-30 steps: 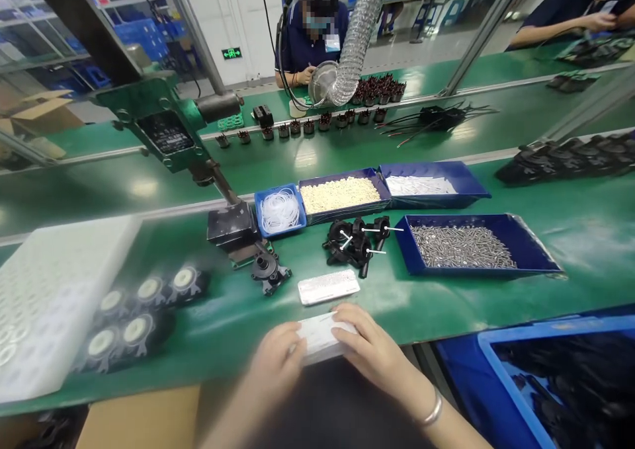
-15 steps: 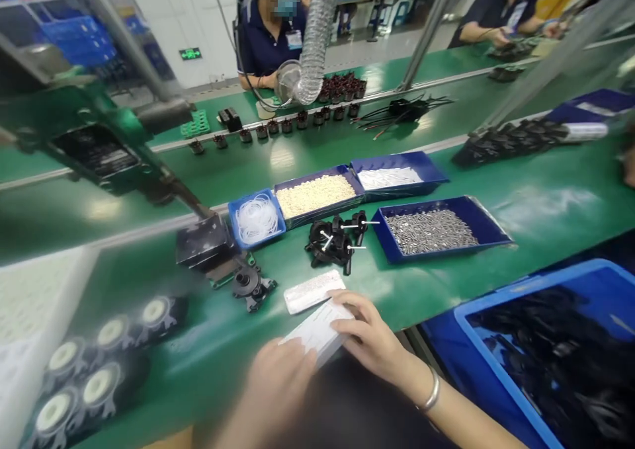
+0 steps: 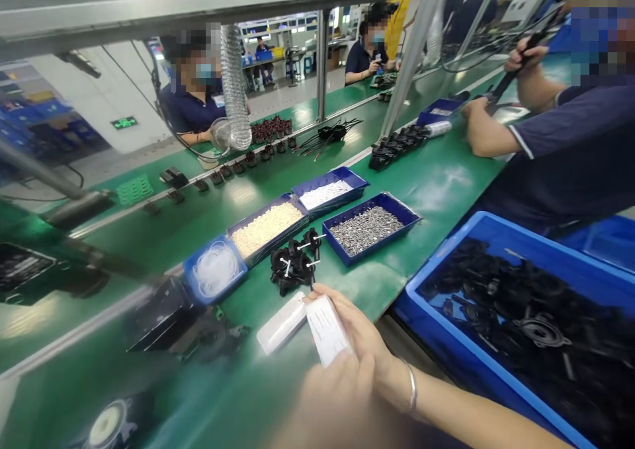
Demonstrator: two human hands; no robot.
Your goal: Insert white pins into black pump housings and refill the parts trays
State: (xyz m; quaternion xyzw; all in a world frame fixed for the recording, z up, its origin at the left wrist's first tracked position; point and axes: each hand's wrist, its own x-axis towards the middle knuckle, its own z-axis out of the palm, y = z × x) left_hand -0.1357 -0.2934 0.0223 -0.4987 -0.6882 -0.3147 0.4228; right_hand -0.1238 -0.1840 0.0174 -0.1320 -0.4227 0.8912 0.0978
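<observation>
A small white box (image 3: 327, 330) with faint print on its face is tilted between my two hands. My right hand (image 3: 364, 336), with a silver bangle at the wrist, grips its far end and right side. Blurred by motion, my left hand (image 3: 337, 396) presses its fingers on the near end. Just left of the box lies a flat white pack (image 3: 282, 323) on the green bench. A cluster of black plastic parts (image 3: 294, 264) with thin white pins sits beyond the hands.
Behind are blue trays of clear rings (image 3: 215, 270), cream pieces (image 3: 268, 231), white pieces (image 3: 325, 194) and metal pins (image 3: 367, 231). A blue crate (image 3: 417, 290) of black parts stands right. A black block (image 3: 159, 317) is left. A co-worker's arm (image 3: 489, 128) reaches over the bench.
My view has swung right, bringing a co-worker into sight. The white box has turned more end-on toward me, with both hands still on it.
</observation>
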